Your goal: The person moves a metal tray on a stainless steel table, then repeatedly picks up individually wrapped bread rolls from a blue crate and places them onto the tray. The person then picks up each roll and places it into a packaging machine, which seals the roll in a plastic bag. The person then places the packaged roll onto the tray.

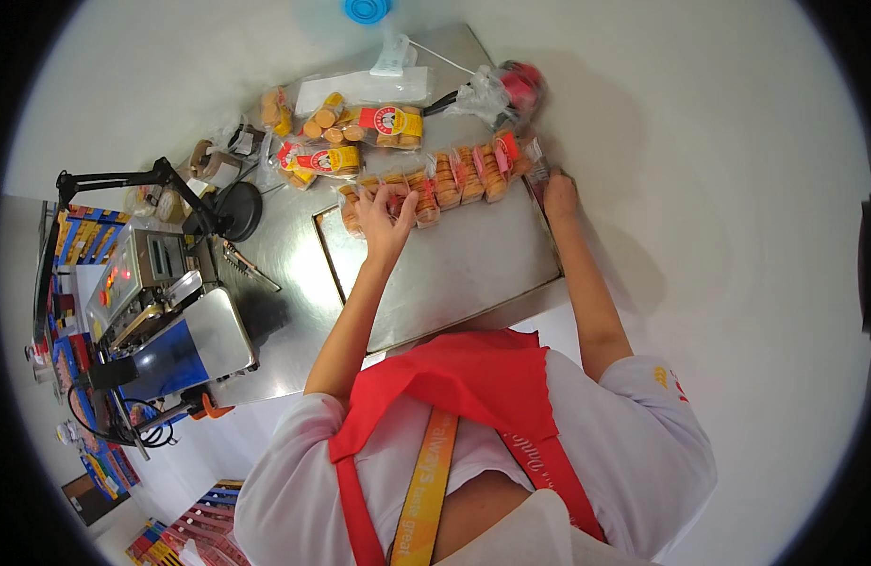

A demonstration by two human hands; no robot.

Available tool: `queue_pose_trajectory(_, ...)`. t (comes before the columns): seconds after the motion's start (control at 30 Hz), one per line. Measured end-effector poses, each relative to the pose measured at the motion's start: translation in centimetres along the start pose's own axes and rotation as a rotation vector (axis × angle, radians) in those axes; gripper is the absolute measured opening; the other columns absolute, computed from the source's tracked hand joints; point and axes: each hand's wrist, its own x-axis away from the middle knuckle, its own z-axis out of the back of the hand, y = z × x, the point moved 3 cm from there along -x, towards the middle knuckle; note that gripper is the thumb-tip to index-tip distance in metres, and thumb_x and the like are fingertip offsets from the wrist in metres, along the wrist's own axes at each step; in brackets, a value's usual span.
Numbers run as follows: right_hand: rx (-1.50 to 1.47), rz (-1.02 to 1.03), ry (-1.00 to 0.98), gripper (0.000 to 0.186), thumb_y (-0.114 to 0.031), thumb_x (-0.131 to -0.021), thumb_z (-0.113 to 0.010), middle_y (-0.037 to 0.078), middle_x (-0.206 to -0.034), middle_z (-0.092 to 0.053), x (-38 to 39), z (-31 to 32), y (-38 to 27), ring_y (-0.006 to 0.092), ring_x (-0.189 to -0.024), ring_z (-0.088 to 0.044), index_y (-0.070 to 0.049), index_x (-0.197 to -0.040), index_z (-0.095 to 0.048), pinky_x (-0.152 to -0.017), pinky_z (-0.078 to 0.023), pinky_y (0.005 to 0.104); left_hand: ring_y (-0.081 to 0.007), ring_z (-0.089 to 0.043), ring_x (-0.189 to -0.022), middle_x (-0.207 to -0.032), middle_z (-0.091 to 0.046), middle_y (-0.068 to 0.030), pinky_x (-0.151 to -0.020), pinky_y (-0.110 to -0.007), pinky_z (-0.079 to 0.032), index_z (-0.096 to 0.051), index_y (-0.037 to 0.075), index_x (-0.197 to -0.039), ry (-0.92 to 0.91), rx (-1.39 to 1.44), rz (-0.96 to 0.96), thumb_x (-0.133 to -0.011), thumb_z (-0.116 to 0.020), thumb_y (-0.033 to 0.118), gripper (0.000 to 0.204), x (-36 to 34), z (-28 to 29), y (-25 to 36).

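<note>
A row of clear packs of round golden biscuits [470, 175] with red and pink labels runs slantwise across the steel table. At the row's left end, my left hand [386, 215] has its fingers and thumb curled down on a biscuit pack [424, 200]. Past the right end, by the table's edge, my right hand [559, 196] is closed; its fingertips and whatever they hold are mostly hidden. Beside it, clear wrapping sticks out from the last pack [514, 156].
Behind the row lie more bagged biscuits [394, 123] and a white tray [365, 90]. A red object in plastic [520, 87] sits at the back right. Leftward stand a black lamp [237, 209], a scale with a steel pan [226, 330] and a serrated tool [251, 267]. The wall borders the right.
</note>
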Motion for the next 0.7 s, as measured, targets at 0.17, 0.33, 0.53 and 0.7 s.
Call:
queue_pose_trajectory(0.17,0.205,-0.010,0.122,0.019,-0.021,-0.085,-0.058,0.020,-0.081,-0.065,1.9,5.4,-1.7,0.0356,-0.076,-0.064,-0.002,-0.088,-0.059,-0.064,-0.051,0.0448,-0.0280,-0.045,-0.105,-0.120,-0.041,-0.0138,-0.092,-0.037,-0.039,-0.060,0.007,-0.101,-0.003,0.339,-0.091,-0.076,-0.073,0.021,0.032,1.5,2.9,0.9)
queue_pose_trajectory(0.33,-0.082,0.171,0.392,0.024,-0.027,-0.083,-0.062,0.015,-0.080,-0.065,3.2,20.7,-13.1,0.0328,-0.074,-0.063,-0.006,-0.094,-0.060,-0.062,-0.049,0.0427,-0.0277,-0.046,-0.106,-0.122,-0.041,-0.0145,-0.090,-0.037,-0.043,-0.060,0.007,-0.104,0.010,0.265,-0.213,-0.075,-0.072,0.017,0.034,2.5,2.6,-1.7)
queue_pose_trajectory(0.53,0.251,0.593,-0.027,0.020,-0.015,-0.081,-0.059,0.014,-0.090,-0.064,-6.4,10.1,-23.3,0.0337,-0.089,-0.061,-0.009,-0.100,-0.058,-0.078,-0.048,0.0415,-0.0300,-0.049,-0.111,-0.126,-0.044,-0.0174,-0.086,-0.037,-0.049,-0.060,0.007,-0.106,-0.075,0.236,-0.388,-0.075,-0.070,0.011,0.032,2.3,4.5,-0.1)
queue_pose_trajectory(0.7,-0.057,0.774,0.228,0.043,-0.014,-0.075,-0.067,0.013,-0.114,-0.055,-1.8,9.9,-23.8,0.0310,-0.113,-0.046,-0.003,-0.114,-0.051,-0.094,-0.040,0.0423,-0.0289,-0.048,-0.118,-0.125,-0.048,-0.0200,-0.089,-0.037,-0.049,-0.060,0.001,-0.100,0.001,0.582,-0.218,-0.073,-0.067,0.001,0.028,5.5,8.3,-3.7)
